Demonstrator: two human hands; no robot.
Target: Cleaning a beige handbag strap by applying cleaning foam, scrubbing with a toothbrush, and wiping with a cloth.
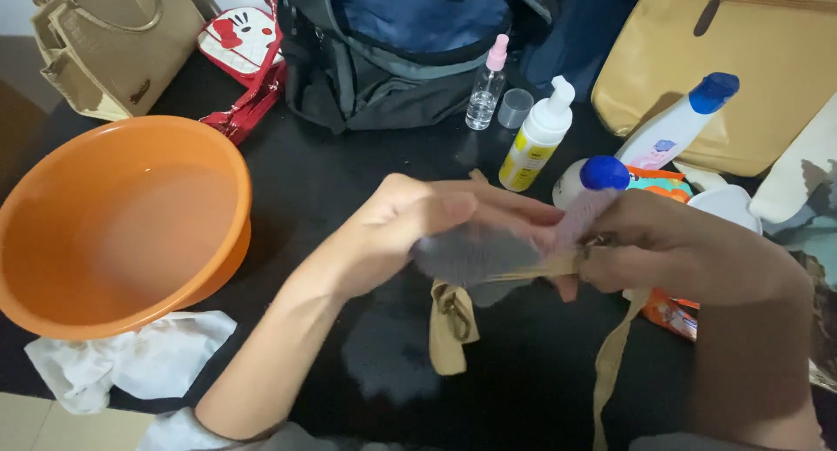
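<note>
Left hand: my left hand (pixel 397 229) sits just left of centre, fingers curled and closed over a grey cloth (pixel 475 255), pressing it against the strap.
Right hand: my right hand (pixel 671 255) is at 3 o'clock from the left one, fingers pinched shut on the tan strap (pixel 540 266) near its metal ring; the exact fingertip contact is hidden by the knuckles.
Strap position: the strap runs level between my two hands above the black table (pixel 331 172); one end folds down at 6 o'clock with a brass clasp (pixel 453 310), and another length hangs toward 5 o'clock off the bottom edge.
Strap handling: I judge it light, flat and limp; it sags wherever I do not hold it, so I keep it taut between both hands. The best hold seems to be near the ring and the clasp, where the hardware stops it slipping.
Cloth handling: soft, thin and blurred in motion; it looks damp, though I cannot be sure. It bunches easily, so a full-finger wrap suits it better than a fingertip pinch.
Basin: an orange basin (pixel 52 303) stands at 9 o'clock, well apart from my hands, with clear water in it.
Rag: a white crumpled rag (pixel 131 364) lies at 7 o'clock, touching the basin's base.
Bottles: a small spray bottle (pixel 485 89), a white foam pump bottle (pixel 536 137) and a blue-capped bottle (pixel 676 124) stand from 12 to 2 o'clock.
Bags: a beige handbag (pixel 113 41) sits at 10 o'clock, a dark backpack (pixel 392 59) at 12, a tan bag (pixel 767 59) at 2.
</note>
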